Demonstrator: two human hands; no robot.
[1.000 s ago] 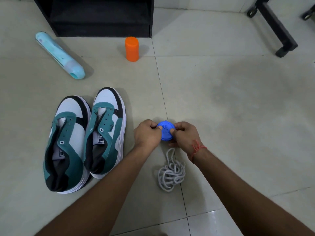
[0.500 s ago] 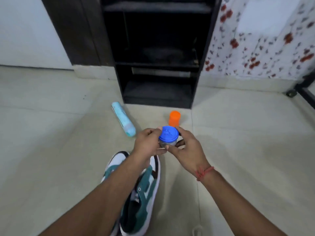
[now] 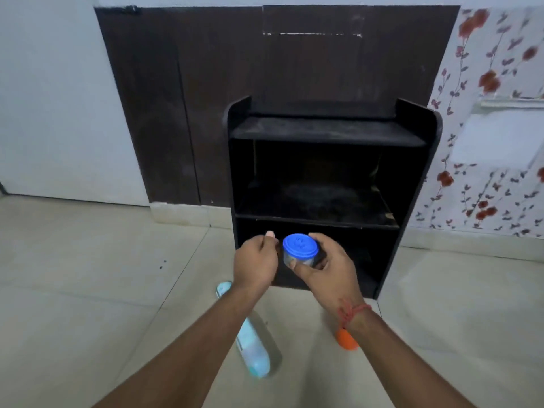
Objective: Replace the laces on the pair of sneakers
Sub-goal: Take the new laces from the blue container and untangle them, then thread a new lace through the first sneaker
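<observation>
your right hand point(image 3: 326, 265) grips a small clear jar point(image 3: 298, 257) with a blue lid point(image 3: 300, 245), thumb across its front and fingers curled round the far side, holding it up in front of the bottom opening of a black shelf unit point(image 3: 329, 184). your left hand point(image 3: 256, 260) sits just beside the jar, fingers curled with the thumb tip raised; whether it pinches anything cannot be told, and it does not appear to touch the lid. on the tiled floor point(image 3: 88, 290) below your forearms lie a pale blue tube point(image 3: 251, 343) and an orange cap-shaped object point(image 3: 347, 343), partly hidden by your right wrist, which wears a red thread point(image 3: 351, 312). the sneakers are not in view, nor are any laces, so their place and condition cannot be read here. judged from this, the lacing itself is not under way at this instant: your attention is on the jar, and it looks headed for the shelf, though that is a guess. nothing visible shows any eyelet threaded, so as far as this view goes, the whole job of putting new laces into both shoes may remain ahead of you.
</observation>
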